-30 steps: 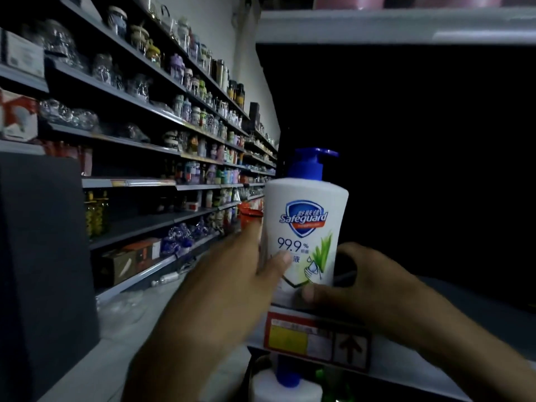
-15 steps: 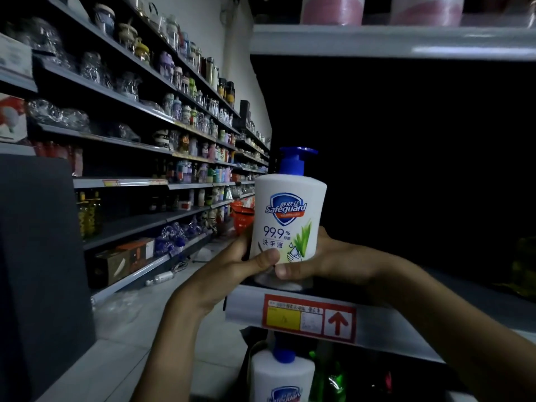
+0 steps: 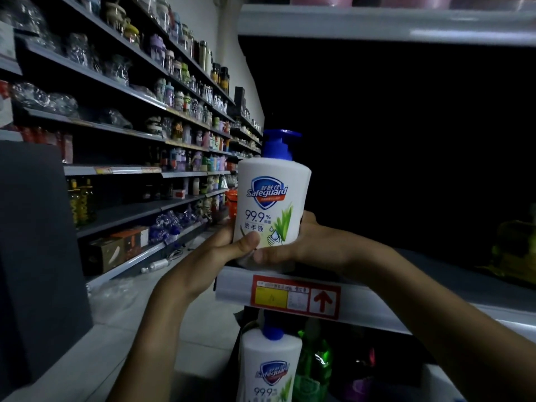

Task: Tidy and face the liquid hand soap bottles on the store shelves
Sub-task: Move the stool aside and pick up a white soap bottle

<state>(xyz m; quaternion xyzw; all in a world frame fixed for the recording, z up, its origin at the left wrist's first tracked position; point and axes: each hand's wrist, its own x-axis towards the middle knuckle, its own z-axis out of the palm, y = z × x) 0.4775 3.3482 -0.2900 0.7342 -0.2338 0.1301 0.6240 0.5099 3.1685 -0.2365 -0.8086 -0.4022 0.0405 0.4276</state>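
Observation:
A white Safeguard hand soap bottle [image 3: 271, 198] with a blue pump stands upright at the front left corner of the dark middle shelf [image 3: 435, 288], label facing me. My left hand [image 3: 229, 245] grips its lower left side, thumb across the front. My right hand [image 3: 295, 248] grips its lower right side, thumb on the front and fingers behind. A second identical soap bottle [image 3: 268, 369] stands on the shelf below, label forward.
A red and yellow price tag [image 3: 294, 297] is on the shelf edge under the held bottle. Green bottles [image 3: 314, 364] stand beside the lower soap. Across the aisle on the left run long shelves [image 3: 130, 134] of jars and bottles. A dark panel [image 3: 37, 256] stands at near left.
The bottle has shifted slightly left and back onto the shelf corner. Both hands closed in around its base, thumbs meeting on the front.

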